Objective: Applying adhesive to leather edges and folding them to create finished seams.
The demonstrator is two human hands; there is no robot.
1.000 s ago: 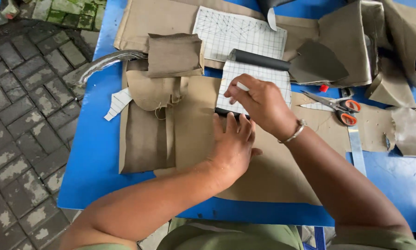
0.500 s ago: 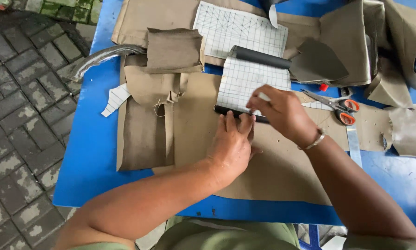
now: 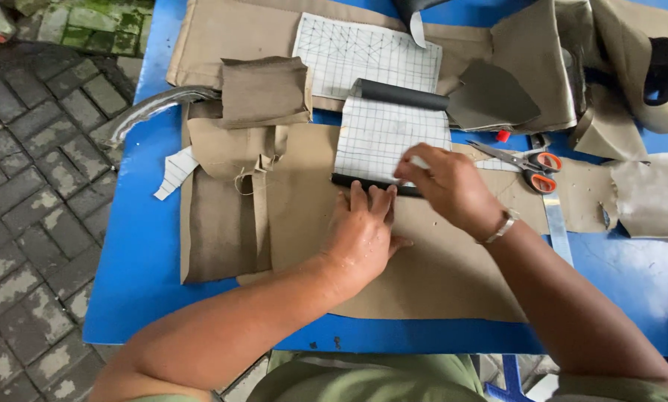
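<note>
A white gridded pattern piece [image 3: 386, 134] with black bands at its top and bottom edges lies on a large tan fabric sheet [image 3: 438, 275]. My left hand [image 3: 363, 234] lies flat on the fabric, its fingertips pressing against the pattern's lower black edge. My right hand [image 3: 445, 186] sits at the pattern's lower right corner, its fingers pinched on a small white stick that looks like chalk [image 3: 421, 161].
Everything rests on a blue table [image 3: 133, 283]. Orange-handled scissors [image 3: 527, 160] and a metal ruler [image 3: 557, 223] lie to the right. Behind are a second gridded sheet [image 3: 363, 52], a folded tan piece [image 3: 263, 89] and a dark grey cut piece [image 3: 490, 97]. Paved floor [image 3: 29, 186] lies left.
My right hand has slid from the pattern's upper middle down to its lower right corner. My left hand has stayed pressed at the lower edge.
</note>
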